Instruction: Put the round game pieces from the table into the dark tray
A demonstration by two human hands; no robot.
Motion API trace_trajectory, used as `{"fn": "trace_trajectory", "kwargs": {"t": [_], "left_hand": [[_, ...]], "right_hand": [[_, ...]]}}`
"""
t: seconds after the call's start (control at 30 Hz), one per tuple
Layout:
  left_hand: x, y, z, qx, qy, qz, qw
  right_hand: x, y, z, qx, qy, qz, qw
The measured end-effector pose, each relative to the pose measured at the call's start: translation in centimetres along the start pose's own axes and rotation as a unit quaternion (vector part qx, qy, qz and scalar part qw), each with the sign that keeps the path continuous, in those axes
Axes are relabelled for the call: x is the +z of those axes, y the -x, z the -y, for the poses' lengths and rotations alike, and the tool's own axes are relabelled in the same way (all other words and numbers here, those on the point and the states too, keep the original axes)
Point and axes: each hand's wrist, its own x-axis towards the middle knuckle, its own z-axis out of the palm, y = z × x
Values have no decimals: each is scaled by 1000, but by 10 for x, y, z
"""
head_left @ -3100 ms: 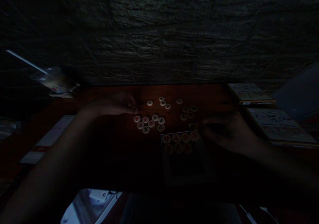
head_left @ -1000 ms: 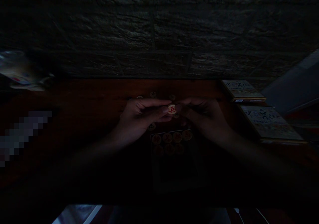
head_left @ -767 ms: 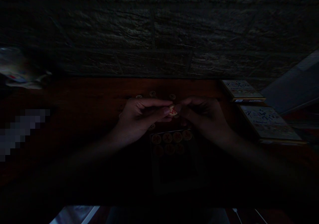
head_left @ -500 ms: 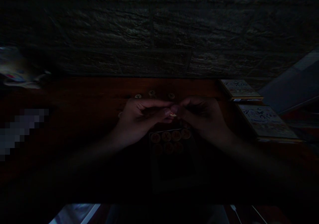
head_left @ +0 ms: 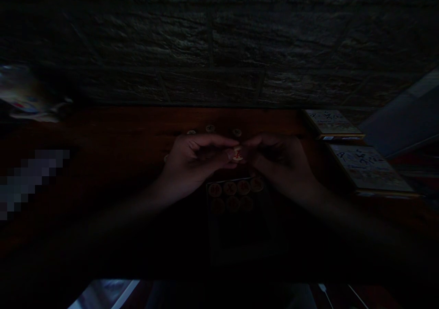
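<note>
Between my two hands is a small round Chinese chess piece with a red character on its face. My left hand pinches it from the left, and my right hand grips it from the right with thumb and forefinger. Just below them lies a shallow tray, very dark, holding two rows of chess pieces with red characters, among them one at the upper left corner. Beyond my hands, loose pieces lie on the table, including one near the middle and one to its right.
Two flat printed boxes lie at the right, a rear box and a front box. A stone wall rises behind the wooden table. At the far left stands a pale plastic-looking bag. The scene is very dim.
The chess piece between my fingers has been turned or uncovered, so its red character now shows. My hands stay in nearly the same place.
</note>
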Motion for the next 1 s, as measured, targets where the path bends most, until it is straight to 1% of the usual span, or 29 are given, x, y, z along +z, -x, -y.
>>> {"fn": "trace_trajectory", "kwargs": {"t": [0.1,0.33,0.53,0.8,1.0], "left_hand": [[0,-1,1,12,-8,-1,1000],[-1,2,3,7,-20,4,1000],[1,2,2,53,-49,2,997],[2,4,2,85,-62,5,994],[2,8,3,71,-83,-2,994]], "right_hand": [[0,1,-2,-10,-3,10,1000],[2,2,-8,-16,-24,20,999],[3,1,2,11,-48,24,999],[5,4,5,41,-60,-6,997],[5,4,5,49,-52,-4,997]]}}
